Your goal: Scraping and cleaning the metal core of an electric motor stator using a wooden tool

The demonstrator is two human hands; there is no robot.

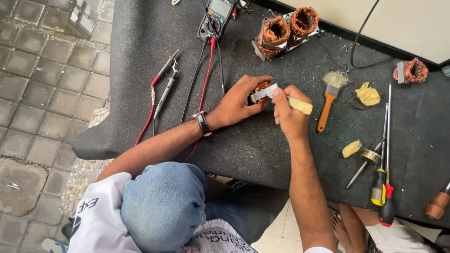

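Note:
My left hand grips a small motor stator with copper windings and a grey metal core, held just above the dark felt mat. My right hand is closed around a yellowish strip of tape or cloth, its fingertips pressed against the stator's metal edge. The two hands meet at the middle of the mat. A watch is on my left wrist.
A multimeter with red and black probes lies at the back left. Two more copper-wound stators sit behind the hands, another at the far right. A brush, yellow scraps and screwdrivers lie to the right.

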